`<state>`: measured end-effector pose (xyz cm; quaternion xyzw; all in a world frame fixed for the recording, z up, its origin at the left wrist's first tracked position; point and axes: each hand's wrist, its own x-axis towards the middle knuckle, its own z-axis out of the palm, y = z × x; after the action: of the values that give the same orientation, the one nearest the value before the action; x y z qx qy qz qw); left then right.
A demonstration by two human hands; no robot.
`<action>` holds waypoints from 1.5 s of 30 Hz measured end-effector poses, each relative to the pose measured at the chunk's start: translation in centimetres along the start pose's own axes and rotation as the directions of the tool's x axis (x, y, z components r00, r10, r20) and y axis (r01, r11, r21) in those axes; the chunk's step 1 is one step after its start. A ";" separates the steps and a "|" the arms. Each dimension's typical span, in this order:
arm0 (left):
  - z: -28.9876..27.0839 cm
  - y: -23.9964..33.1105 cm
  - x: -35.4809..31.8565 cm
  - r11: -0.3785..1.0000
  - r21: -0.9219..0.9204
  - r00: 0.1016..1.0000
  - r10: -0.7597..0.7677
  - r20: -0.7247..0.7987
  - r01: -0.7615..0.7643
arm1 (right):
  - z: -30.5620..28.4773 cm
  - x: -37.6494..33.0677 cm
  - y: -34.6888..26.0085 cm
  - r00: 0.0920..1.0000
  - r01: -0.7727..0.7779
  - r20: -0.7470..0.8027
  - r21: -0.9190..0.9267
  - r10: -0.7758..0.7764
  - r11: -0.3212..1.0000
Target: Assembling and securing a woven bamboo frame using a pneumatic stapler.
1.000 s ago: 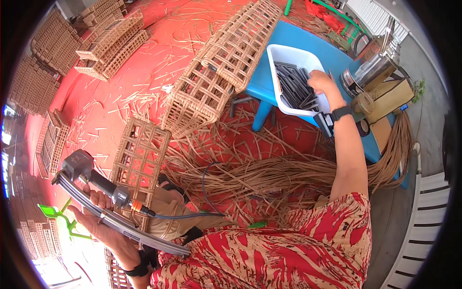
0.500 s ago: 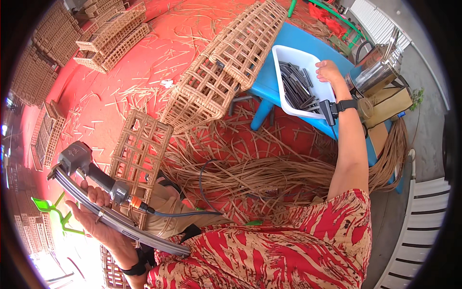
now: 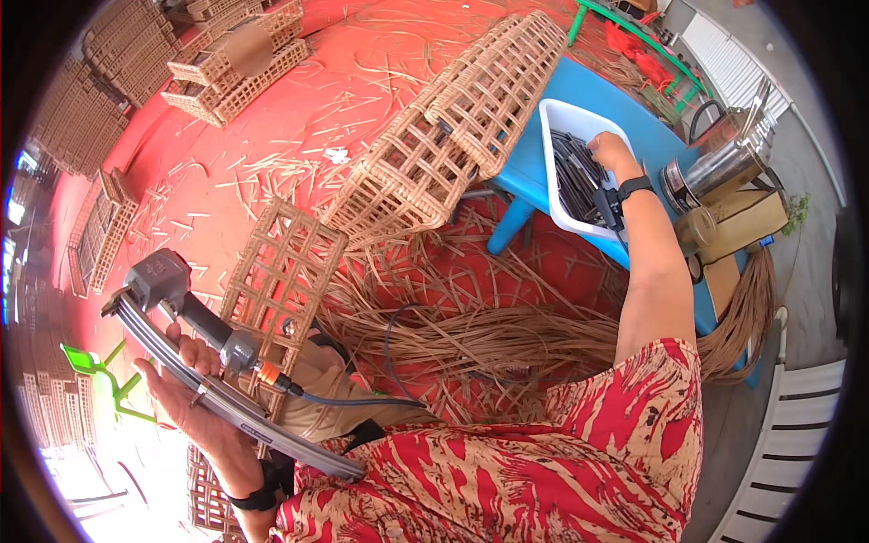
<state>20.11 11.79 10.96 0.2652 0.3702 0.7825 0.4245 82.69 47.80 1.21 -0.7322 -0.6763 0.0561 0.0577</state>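
Note:
My left hand [image 3: 204, 421] is wrapped round an air staple gun [image 3: 204, 321], which is tilted with its head up to the left. The gun has a long curved metal magazine, and a blue hose [image 3: 362, 401] runs from its orange fitting. At the right, my right hand [image 3: 613, 156] reaches into a white plastic tray [image 3: 566, 223] of dark, thin strips [image 3: 575, 181]. Its fingers curl down among the strips; the fingertips are hidden. Beside the gun a flat woven frame [image 3: 281, 271] leans against my leg.
The tray sits on a blue table [image 3: 593, 86] beside a metal pot [image 3: 711, 167]. A long woven basket [image 3: 453, 136] leans against the table. Loose cane strips [image 3: 471, 335] cover the red floor [image 3: 353, 109]. Stacked woven pieces [image 3: 127, 54] stand at the far left, and a green stool [image 3: 634, 41] farther back.
My right hand has moved from the tray's far rim down into the strips, its fingers curling. The left hand keeps its grip on the staple gun. The whole view has shifted slightly.

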 end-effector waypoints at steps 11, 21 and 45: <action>0.3 1.6 -1.3 0.994 0.102 0.991 0.043 -0.125 -0.030 | 2.5 4.2 2.1 0.979 0.173 -0.075 -0.195 -0.191 0.965; -1.7 2.4 -1.6 0.997 0.002 0.993 -0.074 -0.096 0.074 | -6.1 -1.4 -7.8 0.942 0.107 -0.299 0.697 0.151 0.709; -7.1 6.4 -4.3 0.989 -0.103 0.992 0.102 -0.069 -0.109 | -9.0 -38.3 -57.6 0.594 0.173 -0.352 0.934 -0.723 -0.313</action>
<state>14.08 3.24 11.53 0.2363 0.3265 0.8308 0.3839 24.45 14.07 19.44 -0.0788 -0.6424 0.6256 0.4356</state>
